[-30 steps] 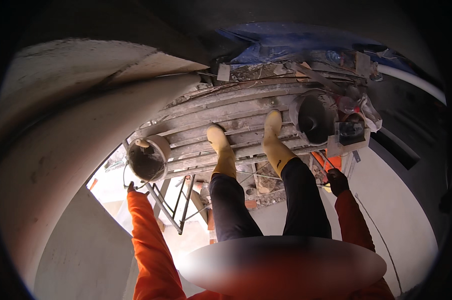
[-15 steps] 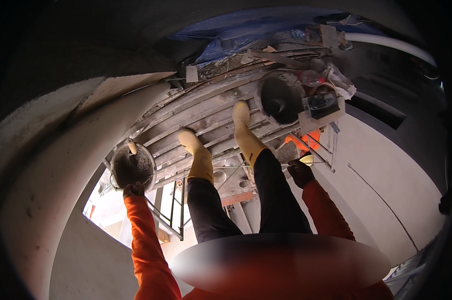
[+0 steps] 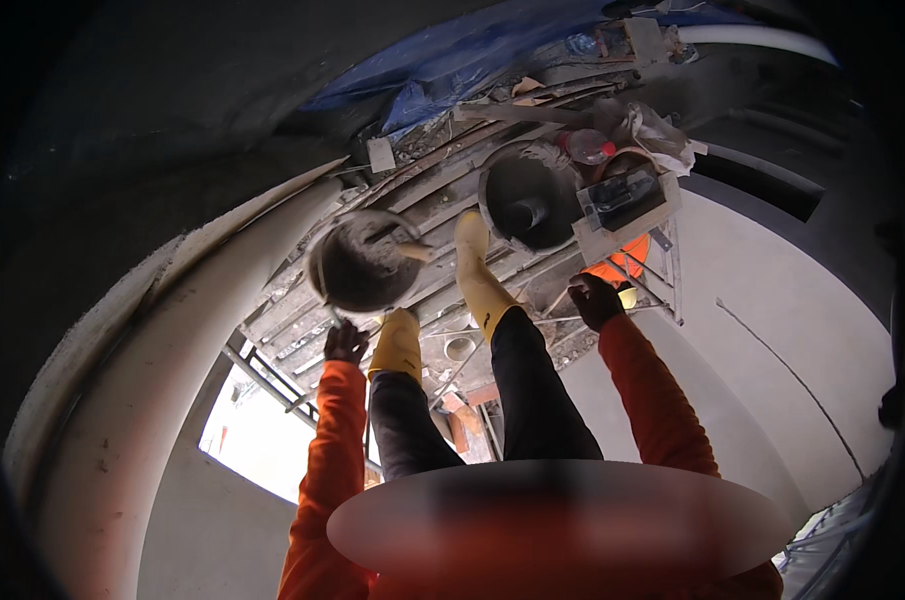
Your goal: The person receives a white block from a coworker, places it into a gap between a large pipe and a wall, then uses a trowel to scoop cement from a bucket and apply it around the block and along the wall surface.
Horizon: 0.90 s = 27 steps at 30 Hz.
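A scaffold platform of mortar-crusted planks runs from the lower left toward the upper centre of the frame, with a pale curved wall down the left side and a blue tarpaulin at the top.

The left hand sits left of centre, its orange-sleeved forearm rising straight up from the lower edge. The hand is at the lower rim of a round pan of grey mortar, which lies on the planks just above it; the fingers look curled toward the rim, but they are dark and small, and whether they actually grip it cannot be told. A light-coloured handle sticks out of the pan on its right side.

The right hand is right of centre, its forearm slanting up from the lower right. It is dark, perhaps gloved, and bunched into a loose fist close to a thin metal rail; contact with the rail cannot be made out.

Between the arms, two dark trouser legs end in yellow boots planted on the planks. Above the right hand lie a dark bucket and a grey boxy tool, with an orange object half hidden beneath it. The frame's lower centre is blurred out.
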Tool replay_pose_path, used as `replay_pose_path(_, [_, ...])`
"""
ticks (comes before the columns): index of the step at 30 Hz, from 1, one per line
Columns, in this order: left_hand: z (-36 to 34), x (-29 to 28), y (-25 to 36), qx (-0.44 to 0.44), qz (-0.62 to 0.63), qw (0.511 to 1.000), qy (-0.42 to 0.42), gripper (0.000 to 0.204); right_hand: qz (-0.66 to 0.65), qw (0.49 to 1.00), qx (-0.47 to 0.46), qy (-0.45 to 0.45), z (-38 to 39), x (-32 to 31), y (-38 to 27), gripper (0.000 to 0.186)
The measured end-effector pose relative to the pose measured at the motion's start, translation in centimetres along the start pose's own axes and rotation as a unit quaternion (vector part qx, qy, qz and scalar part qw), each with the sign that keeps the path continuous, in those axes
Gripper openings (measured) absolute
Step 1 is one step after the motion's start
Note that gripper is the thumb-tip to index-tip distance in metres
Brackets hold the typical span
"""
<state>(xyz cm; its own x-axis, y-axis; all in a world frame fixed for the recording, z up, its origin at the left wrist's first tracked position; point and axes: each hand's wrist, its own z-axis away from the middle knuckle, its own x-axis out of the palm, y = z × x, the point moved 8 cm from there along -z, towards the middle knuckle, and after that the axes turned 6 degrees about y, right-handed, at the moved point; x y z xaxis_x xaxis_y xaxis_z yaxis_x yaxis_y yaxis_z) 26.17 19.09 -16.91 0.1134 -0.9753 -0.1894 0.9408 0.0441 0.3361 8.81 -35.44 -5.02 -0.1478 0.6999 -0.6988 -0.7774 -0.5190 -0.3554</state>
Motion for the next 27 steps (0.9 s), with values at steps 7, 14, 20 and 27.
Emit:
replay_pose_path(7, [-2.7,15.7,0.2,0.151,-0.228,0.953,-0.127,0.026,-0.02,0.998,0.055,-0.025,-1.2,-0.9,2.1,0.031])
replay_pose_path(14, [-12.3,6.2,1.0,0.112,-0.252,0.955,0.106,0.031,0.18,0.973,-0.126,-0.066,-4.2,5.2,-7.9,0.023])
replay_pose_path(20, [-9.5,10.9,-12.5,-0.216,-0.216,0.952,0.031,0.087,0.348,0.901,-0.258,-0.028,-11.4,17.6,-15.8,0.045])
replay_pose_path(27, [-13.0,17.1,-13.4,-0.21,0.094,0.973,0.027,0.05,0.38,0.915,-0.134,0.013,-18.3,24.1,-14.8,0.051])
